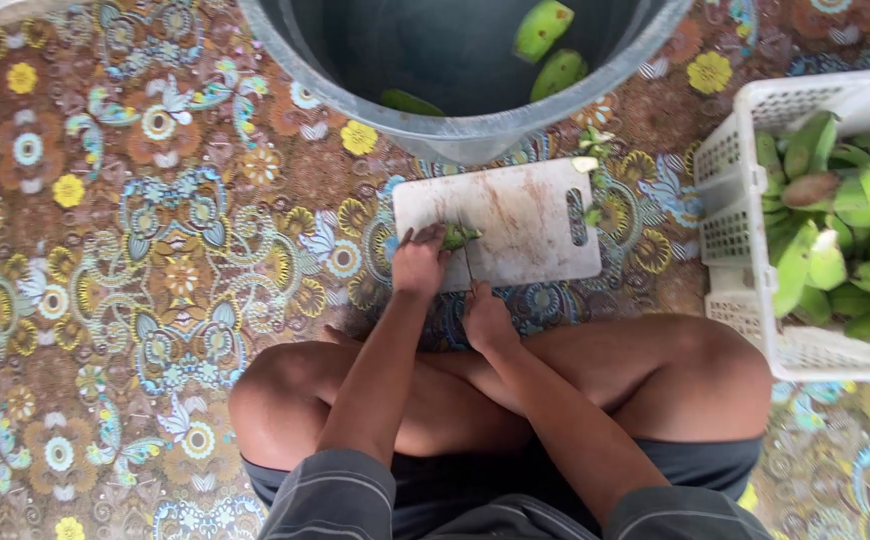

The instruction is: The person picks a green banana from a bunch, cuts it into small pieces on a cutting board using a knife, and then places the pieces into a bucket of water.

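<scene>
the left hand (pixel 420 262) pins a green banana piece (pixel 458 236) on the white cutting board (pixel 525 215) (fingers curled back is safer), the right hand (pixel 485 318) closed on a knife (pixel 468 266) that cuts straight down.

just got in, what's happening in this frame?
A person sits cross-legged on a patterned floor mat. The left hand holds a green banana piece on a white cutting board, and the right hand grips a knife against it. A grey tub ahead holds bananas; a white basket is full of them.
</scene>
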